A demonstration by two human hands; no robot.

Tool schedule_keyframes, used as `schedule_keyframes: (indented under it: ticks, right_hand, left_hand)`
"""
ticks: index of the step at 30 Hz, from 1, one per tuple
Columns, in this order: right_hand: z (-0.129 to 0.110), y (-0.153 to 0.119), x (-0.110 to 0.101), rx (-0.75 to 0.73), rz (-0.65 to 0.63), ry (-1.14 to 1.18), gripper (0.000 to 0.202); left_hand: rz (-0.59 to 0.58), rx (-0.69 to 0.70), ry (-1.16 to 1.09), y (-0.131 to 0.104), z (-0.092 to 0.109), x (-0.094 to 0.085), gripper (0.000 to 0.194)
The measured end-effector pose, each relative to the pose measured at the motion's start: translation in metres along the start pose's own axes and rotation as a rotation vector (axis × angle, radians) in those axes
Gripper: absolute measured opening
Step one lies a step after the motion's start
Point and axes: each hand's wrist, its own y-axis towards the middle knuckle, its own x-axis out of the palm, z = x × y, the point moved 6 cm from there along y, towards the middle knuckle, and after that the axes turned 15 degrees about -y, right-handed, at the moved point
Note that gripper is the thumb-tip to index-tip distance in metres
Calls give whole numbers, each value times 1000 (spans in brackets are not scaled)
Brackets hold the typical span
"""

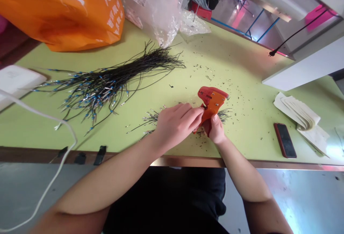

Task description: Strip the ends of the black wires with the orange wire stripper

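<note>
A: "What is being handled, and where?"

B: "An orange-red hand tool (215, 101), held just in from the front edge of the table (244, 148). The right hand (217, 130) has its fingers wrapped around the handle."

A: "And on the other side?"

B: "The left hand (177, 122) reaches to the tool's mouth, its fingers bunched together; I cannot tell whether they pinch anything. Short wires (151, 118) lie just beside it."

A: "Where is there room to move?"

B: "Mostly rightward: a stretch of green surface, dotted with clippings (171, 86), separates the tool from a phone (285, 141) near the front edge. Folded papers (298, 114) lie beyond the phone, toward the right end."

A: "And leftward?"

B: "Tighter. A large bundle of black wires (126, 71) spreads there, with an orange bag (80, 15) behind it filling the far left corner."
</note>
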Motion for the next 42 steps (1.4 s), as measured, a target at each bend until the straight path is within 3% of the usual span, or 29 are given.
schedule_keyframes:
  ticks: [11, 30, 35, 42]
  right_hand:
    - [-3, 1, 3, 15, -29, -25, 66]
    - [-1, -2, 1, 37, 91, -41, 57]
    - [-12, 4, -11, 42, 247, -16, 48]
    - [-32, 11, -15, -2, 223, 82, 29]
  left_hand:
    - [14, 1, -10, 0, 1, 0, 13]
    - [8, 5, -25, 0, 2, -1, 10]
    - [8, 11, -36, 1, 2, -2, 9]
    - [10, 13, -30, -1, 0, 1, 7]
